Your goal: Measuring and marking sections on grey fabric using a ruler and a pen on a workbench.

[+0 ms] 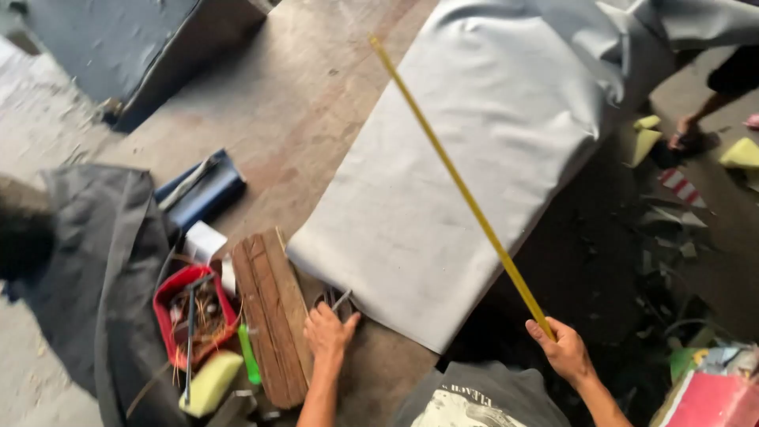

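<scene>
My right hand [563,349] grips the near end of a long yellow ruler [458,186], which slants up and to the left above a large sheet of light grey fabric [474,142] spread on the worn wooden table [292,103]. My left hand [328,330] rests at the fabric's near left corner, its fingers on a dark metal tool, possibly scissors [338,303], lying on the table. A small wooden board [271,316] lies just left of that hand.
A red tray [170,294] of wires and tools, a yellow sponge [209,383], a green pen [250,356], a blue box [202,194] and dark cloth [103,277] crowd the left. Another person's foot [686,134] and foam scraps [741,154] lie on the floor at right.
</scene>
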